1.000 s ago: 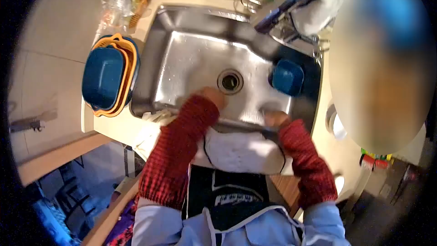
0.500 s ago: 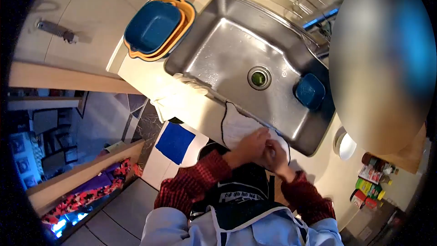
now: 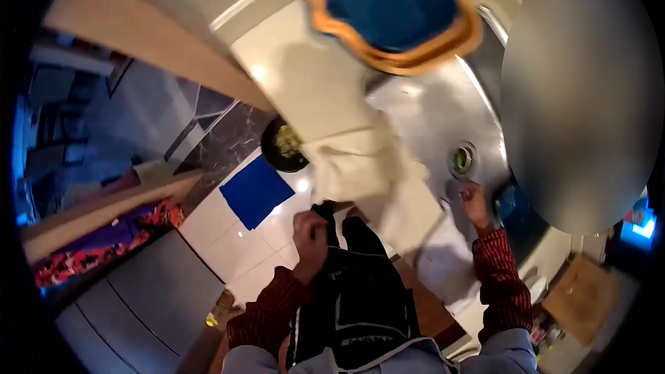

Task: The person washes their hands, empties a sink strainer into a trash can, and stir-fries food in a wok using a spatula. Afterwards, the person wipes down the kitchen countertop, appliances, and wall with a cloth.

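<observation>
Above the dark apron (image 3: 367, 291), my left hand (image 3: 309, 239) is raised with its fingers curled in and nothing visible in them. My right hand (image 3: 473, 202) is over the near side of the steel sink (image 3: 443, 107), just below the drain (image 3: 463, 161); motion blur hides its finger shape. A white towel (image 3: 450, 263) hangs at the sink's front edge beside my right forearm. Right of that hand, a blue container (image 3: 516, 211) is partly visible in the sink. Cream cloth (image 3: 353, 166) drapes over the counter edge between my hands.
Stacked blue and orange basins (image 3: 388, 7) stand on the counter at the top. Below the counter, a dark bin (image 3: 284, 145) holds scraps near a blue mat (image 3: 256, 192) on the floor. Wooden ledges are at left, a wooden board (image 3: 585, 298) at lower right.
The view has swung left and down, bringing the bin into sight. My hands, together at the towel half a second ago, are now apart: left over the apron, right by the sink.
</observation>
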Action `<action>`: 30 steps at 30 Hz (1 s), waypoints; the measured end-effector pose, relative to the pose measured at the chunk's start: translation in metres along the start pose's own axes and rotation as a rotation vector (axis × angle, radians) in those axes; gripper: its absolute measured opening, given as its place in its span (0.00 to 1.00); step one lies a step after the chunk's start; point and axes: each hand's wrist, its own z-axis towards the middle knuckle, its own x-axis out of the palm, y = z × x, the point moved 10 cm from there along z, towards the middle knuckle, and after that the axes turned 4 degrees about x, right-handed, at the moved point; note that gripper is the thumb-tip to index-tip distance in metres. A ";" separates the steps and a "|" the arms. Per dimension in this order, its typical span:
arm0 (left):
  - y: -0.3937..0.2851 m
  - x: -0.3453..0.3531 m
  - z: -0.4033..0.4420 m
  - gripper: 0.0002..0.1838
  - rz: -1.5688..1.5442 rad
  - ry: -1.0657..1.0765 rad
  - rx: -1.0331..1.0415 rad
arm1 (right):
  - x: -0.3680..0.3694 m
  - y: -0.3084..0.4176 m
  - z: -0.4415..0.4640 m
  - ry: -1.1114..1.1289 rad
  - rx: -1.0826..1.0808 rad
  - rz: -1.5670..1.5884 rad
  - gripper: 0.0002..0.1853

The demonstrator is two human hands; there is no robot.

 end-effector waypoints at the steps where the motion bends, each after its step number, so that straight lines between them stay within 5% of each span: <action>1: 0.052 -0.012 0.001 0.07 0.002 -0.067 -0.138 | 0.013 0.011 0.017 0.035 -0.025 -0.002 0.11; 3: 0.174 -0.020 -0.020 0.06 0.014 -0.144 -0.423 | 0.010 0.035 0.042 -0.059 -0.021 -0.536 0.05; 5: 0.295 -0.008 -0.057 0.08 -0.331 -0.285 -0.842 | 0.016 0.030 0.046 0.012 -0.043 -0.699 0.10; 7: 0.414 0.016 -0.112 0.14 -0.310 -0.232 -1.411 | 0.010 0.015 0.052 0.046 0.036 -0.609 0.11; 9: 0.443 0.056 -0.077 0.22 0.756 0.628 -0.270 | 0.003 0.002 0.052 0.051 0.115 -0.491 0.11; 13: 0.528 0.072 -0.074 0.33 0.680 0.591 -0.688 | -0.006 -0.014 0.053 0.049 0.271 -0.240 0.12; 15: 0.520 0.068 -0.057 0.27 0.528 0.525 -0.734 | -0.011 -0.023 0.045 0.046 0.339 -0.118 0.12; 16: 0.583 0.071 -0.082 0.20 -0.266 -0.108 -0.890 | -0.011 -0.027 0.046 0.046 0.365 -0.068 0.13; 17: 0.638 0.090 -0.131 0.16 -0.397 -0.126 -1.112 | -0.012 -0.030 0.048 0.044 0.382 -0.021 0.13; 19: 0.561 0.069 -0.111 0.16 -0.763 -0.513 -1.425 | -0.010 -0.032 0.050 0.037 0.409 0.069 0.13; 22: 0.518 0.049 -0.078 0.07 -0.782 -0.664 -1.188 | -0.013 -0.037 0.052 0.012 0.412 0.186 0.14; 26: 0.465 0.007 -0.077 0.08 -0.794 -0.589 -1.066 | -0.011 -0.036 0.051 -0.033 0.369 0.416 0.15; 28: 0.405 -0.021 -0.091 0.08 -0.856 -0.574 -1.113 | -0.032 -0.072 0.050 -0.221 0.429 0.231 0.18; 29: 0.381 -0.042 -0.103 0.09 -0.837 -0.459 -1.059 | -0.031 0.008 0.056 -0.196 0.357 -0.071 0.16; 30: 0.351 -0.062 -0.107 0.12 -0.808 -0.300 -0.947 | -0.037 0.003 0.056 -0.239 0.314 -0.067 0.15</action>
